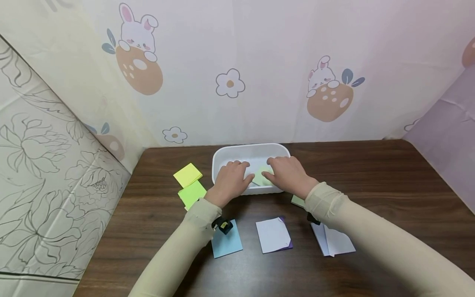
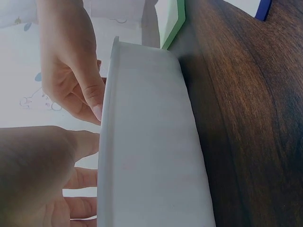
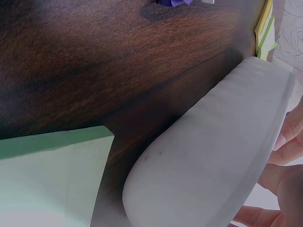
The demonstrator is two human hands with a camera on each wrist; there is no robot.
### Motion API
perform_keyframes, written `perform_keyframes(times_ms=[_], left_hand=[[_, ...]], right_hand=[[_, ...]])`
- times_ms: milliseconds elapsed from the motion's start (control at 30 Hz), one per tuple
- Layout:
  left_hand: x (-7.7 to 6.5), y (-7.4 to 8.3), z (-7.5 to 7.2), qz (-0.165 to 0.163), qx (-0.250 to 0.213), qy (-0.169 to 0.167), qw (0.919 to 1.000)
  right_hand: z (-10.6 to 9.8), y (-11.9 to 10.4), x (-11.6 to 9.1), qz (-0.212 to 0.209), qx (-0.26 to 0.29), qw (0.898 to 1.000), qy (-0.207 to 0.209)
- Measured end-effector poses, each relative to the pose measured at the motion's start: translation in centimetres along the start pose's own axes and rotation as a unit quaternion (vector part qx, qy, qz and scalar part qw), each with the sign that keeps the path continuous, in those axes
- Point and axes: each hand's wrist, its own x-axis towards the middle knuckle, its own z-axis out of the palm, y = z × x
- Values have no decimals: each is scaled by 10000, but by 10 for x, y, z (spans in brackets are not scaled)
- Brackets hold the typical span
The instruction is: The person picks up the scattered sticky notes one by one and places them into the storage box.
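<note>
A white plastic tray (image 1: pixel 250 189) stands at the back middle of the table, with pale green sticky notes (image 1: pixel 262 176) inside. My left hand (image 1: pixel 231 180) reaches over its left front part, thumb stretched inward and fingers spread. From the right, my right hand (image 1: pixel 288 173) reaches in, its thumb close to the pale green notes. Both hands have a gap between thumb and fingers in the head view, and nothing shows held there. In the left wrist view the tray's side wall (image 2: pixel 151 137) hides the fingertips of both hands.
Yellow notes (image 1: pixel 187 175) and bright green notes (image 1: pixel 192 194) lie left of the tray. Nearer are a blue pad (image 1: pixel 228 243), a white pad with purple beneath (image 1: pixel 273 236) and white papers (image 1: pixel 337 241). A green pad (image 1: pixel 298 201) sits under the right wrist. A patterned curtain (image 1: pixel 259 111) hangs behind.
</note>
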Motion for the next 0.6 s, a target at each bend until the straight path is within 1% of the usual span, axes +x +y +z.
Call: perform_keyframes(times_ms=[333, 600], left_hand=[[-2, 2, -1, 13, -32, 29, 10000], [-1, 2, -2, 14, -51, 59, 10000]], right_hand=[[-2, -2, -2, -71, -46, 9999, 110], [-4, -5, -2, -128, -1, 9998, 156]])
